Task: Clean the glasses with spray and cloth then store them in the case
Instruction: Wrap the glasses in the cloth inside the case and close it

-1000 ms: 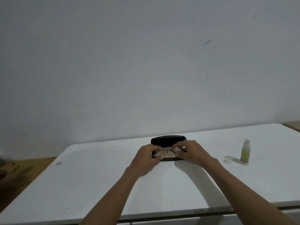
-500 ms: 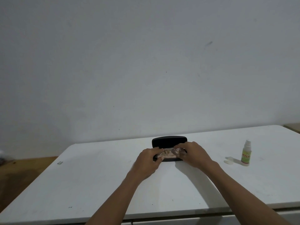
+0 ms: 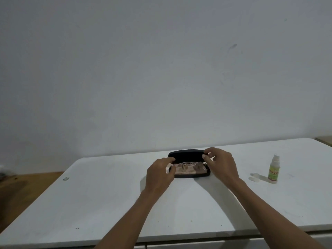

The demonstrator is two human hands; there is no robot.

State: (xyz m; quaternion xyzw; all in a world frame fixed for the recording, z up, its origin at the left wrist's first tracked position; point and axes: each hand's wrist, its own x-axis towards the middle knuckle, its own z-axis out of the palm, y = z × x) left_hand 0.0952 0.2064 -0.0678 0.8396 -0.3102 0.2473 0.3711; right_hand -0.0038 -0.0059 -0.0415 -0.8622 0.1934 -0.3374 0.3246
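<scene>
Now the 2 hands, left hand (image 3: 159, 174) and right hand (image 3: 220, 163), pinch the black hard case's (image 3: 188, 174) lid ends, ready to close it over the clear-framed glasses (image 3: 186, 166).

Plain indoor room, type unclear: bare scuffed grey wall (image 3: 161, 69), white folding-style surface (image 3: 107, 203), wooden floor (image 3: 21, 191) past its left edge.

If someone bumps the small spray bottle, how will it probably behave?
The spray bottle stands upright, tall and narrow, so it would likely tip easily. It looks like small plastic, so probably light. Its round body may roll on the table.
</scene>
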